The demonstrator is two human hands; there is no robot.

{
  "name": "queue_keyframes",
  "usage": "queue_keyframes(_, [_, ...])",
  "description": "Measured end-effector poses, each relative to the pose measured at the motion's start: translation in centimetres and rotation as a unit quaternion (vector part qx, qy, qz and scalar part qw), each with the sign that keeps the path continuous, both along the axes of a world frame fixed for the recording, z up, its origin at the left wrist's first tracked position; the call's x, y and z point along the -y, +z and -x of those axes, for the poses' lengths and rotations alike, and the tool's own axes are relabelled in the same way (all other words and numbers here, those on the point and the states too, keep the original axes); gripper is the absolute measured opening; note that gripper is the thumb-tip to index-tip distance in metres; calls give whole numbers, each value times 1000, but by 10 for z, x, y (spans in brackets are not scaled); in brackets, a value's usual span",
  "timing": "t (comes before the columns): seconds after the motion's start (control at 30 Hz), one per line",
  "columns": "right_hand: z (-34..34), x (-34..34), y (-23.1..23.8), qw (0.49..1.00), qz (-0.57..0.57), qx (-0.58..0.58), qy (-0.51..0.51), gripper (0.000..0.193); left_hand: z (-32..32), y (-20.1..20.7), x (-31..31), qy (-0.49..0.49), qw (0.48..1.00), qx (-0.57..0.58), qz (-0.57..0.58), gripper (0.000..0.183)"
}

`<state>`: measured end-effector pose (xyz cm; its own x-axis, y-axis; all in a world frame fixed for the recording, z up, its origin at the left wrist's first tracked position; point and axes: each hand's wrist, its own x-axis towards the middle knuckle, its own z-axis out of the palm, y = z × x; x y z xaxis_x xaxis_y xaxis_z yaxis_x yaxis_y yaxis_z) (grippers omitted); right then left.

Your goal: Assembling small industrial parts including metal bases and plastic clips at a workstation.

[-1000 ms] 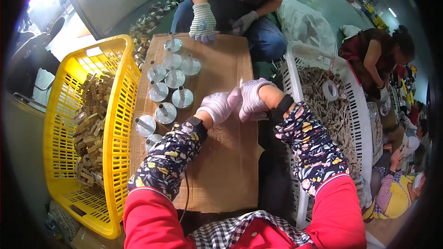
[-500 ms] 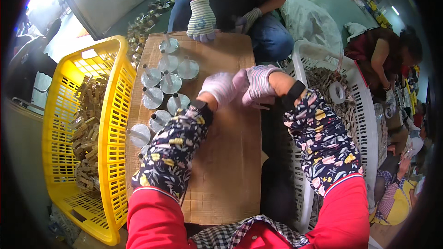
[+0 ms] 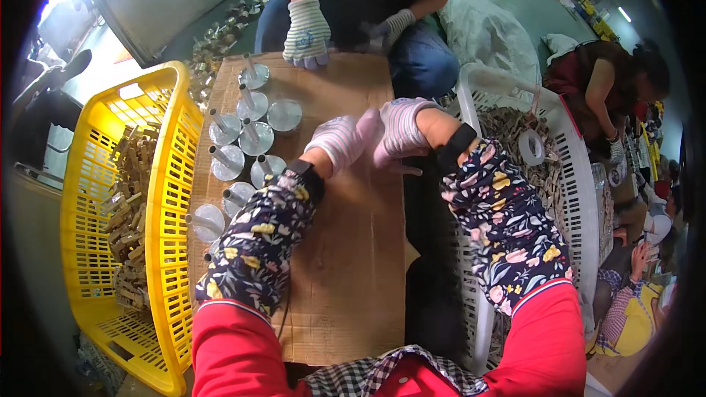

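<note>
My left hand (image 3: 340, 140) and my right hand (image 3: 403, 129), both in pale striped gloves, meet fingertip to fingertip above a brown cardboard sheet (image 3: 353, 265). The left fingers are curled, while some right fingers point down toward the sheet. Whatever lies between the two hands is hidden by the gloves. Just left of my left hand stand several round metal discs with upright pins (image 3: 256, 138), in a loose cluster on the cardboard.
A yellow basket (image 3: 170, 198) of small wooden pieces (image 3: 126, 198) stands at the left. At the right, a white basket (image 3: 575, 176) holds more wooden pieces and a tape roll (image 3: 531, 147). A co-worker's gloved hand (image 3: 307, 29) rests on the far edge. Another person sits far right.
Both of my hands, still together, have moved a little farther up the cardboard, away from me. The co-worker's hand stays on the far edge.
</note>
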<state>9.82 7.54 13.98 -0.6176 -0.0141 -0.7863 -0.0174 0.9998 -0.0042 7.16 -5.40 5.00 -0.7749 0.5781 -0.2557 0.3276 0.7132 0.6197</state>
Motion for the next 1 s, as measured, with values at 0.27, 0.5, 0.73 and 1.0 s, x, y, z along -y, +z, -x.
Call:
queue_keyframes(0.27, [7, 7, -59, 921, -144, -350, 94, 83, 66, -30, -24, 33, 999, -3, -7, 55])
queue_keyframes(0.5, [43, -10, -3, 987, 62, -146, 15, 58, 38, 9, -22, 73, 997, -26, -27, 64])
queue_keyframes(0.73, [19, -7, -22, 932, -88, -335, 108, 83, 64, -19, -24, 58, 995, 52, -56, 64])
queue_keyframes(1.0, [33, -21, -54, 930, -91, -350, 72, 73, 90, -17, -44, -37, 999, 6, 19, 45])
